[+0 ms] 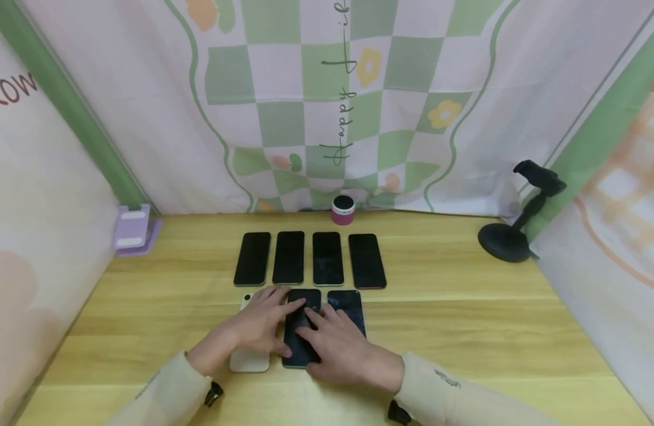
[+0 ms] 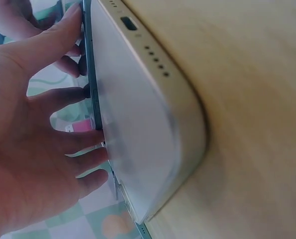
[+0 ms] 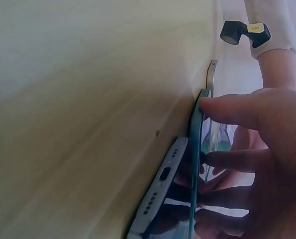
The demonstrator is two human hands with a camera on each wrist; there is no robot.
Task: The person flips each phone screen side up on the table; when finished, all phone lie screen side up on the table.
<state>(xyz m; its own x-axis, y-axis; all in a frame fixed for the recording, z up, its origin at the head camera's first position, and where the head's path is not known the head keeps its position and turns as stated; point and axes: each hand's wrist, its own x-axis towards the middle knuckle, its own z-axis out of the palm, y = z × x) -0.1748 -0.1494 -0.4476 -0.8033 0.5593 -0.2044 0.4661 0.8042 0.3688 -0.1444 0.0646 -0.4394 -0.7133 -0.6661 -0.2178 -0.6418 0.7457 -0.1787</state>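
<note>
A dark smartphone [image 1: 300,337] lies in the middle of the front row, screen up, with both hands on it. My left hand [image 1: 260,322] reaches over the pale-backed phone [image 1: 250,360], its thumb at the dark phone's lower left and its spread fingers along the left and upper part. From the right, my right hand [image 1: 340,346] touches the same phone, thumb near its lower right corner and fingers over the screen. Under and beside that hand is another dark phone [image 1: 353,305], partly covered. In the right wrist view its port end [image 3: 162,179] shows beside the middle phone's edge [image 3: 195,129].
Behind stands a row of several black phones, from the left one [image 1: 253,258] to the right one [image 1: 367,260]. A pink-and-white round jar [image 1: 343,210] is at the back. A purple stand [image 1: 132,229] sits far left, a black stand [image 1: 510,236] far right. Curtains enclose the wooden table [image 1: 465,343].
</note>
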